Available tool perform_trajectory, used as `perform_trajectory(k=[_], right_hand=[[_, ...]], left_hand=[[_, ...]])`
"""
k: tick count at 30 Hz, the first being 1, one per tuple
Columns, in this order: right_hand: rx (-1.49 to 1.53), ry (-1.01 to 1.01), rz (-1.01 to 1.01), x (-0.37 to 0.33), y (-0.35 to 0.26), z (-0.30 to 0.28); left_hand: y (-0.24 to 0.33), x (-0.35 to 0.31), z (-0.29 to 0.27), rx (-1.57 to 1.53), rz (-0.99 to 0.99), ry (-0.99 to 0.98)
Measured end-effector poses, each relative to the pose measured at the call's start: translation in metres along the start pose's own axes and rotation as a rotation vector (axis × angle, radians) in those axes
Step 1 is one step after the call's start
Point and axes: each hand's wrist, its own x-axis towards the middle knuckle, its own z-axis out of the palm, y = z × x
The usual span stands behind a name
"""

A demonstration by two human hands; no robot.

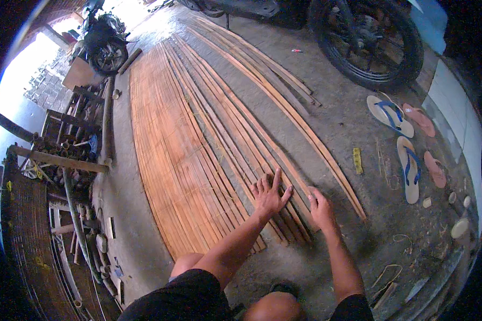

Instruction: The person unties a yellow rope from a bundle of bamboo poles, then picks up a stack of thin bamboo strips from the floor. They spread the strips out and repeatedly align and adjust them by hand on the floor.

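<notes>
Long, thin bamboo strips lie side by side on the floor as a wide reddish-brown mat (pixel 166 134), with yellowish ties crossing it. Along the mat's right side run several looser strips (pixel 235 128). My left hand (pixel 270 197) rests palm down over these loose strips near their close ends, fingers spread. Just right of it, my right hand (pixel 320 207) has its fingers closed on the edge of a bamboo strip (pixel 284 160) near its end. The fingertips partly hide that strip.
More strips (pixel 305 128) lie apart to the right. A motorcycle wheel (pixel 369 43) stands at the far right, another motorcycle (pixel 107 45) at the far left. Sandals (pixel 409 166) and a yellow piece (pixel 357 160) lie rightward. Stacked wood and bamboo (pixel 69 144) line the left.
</notes>
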Motion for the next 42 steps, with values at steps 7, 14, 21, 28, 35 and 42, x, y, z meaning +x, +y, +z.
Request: perform_trajectory(k=[7,14,21,28,35,42], right_hand=[[0.005,-0.088,0.038,0.004,-0.022,0.008],[0.034,-0.117,-0.018,0.026,-0.003,0.009],[-0.153,-0.104,-0.164,0.019,0.025,0.014],[-0.394,-0.105,-0.220,0.019,0.013,0.013],[-0.482,-0.117,-0.244,0.014,0.018,0.008],[-0.376,-0.222,-0.154,0.022,0.022,-0.005]], left_hand=[[-0.006,-0.003,0.001,-0.028,0.073,0.081],[-0.004,0.000,-0.007,-0.026,0.108,0.032],[-0.003,-0.002,-0.002,-0.088,0.090,0.002],[-0.009,0.002,0.000,-0.096,0.078,0.020],[-0.007,0.004,-0.002,-0.122,0.111,0.033],[-0.016,0.000,0.014,-0.039,0.215,0.074]])
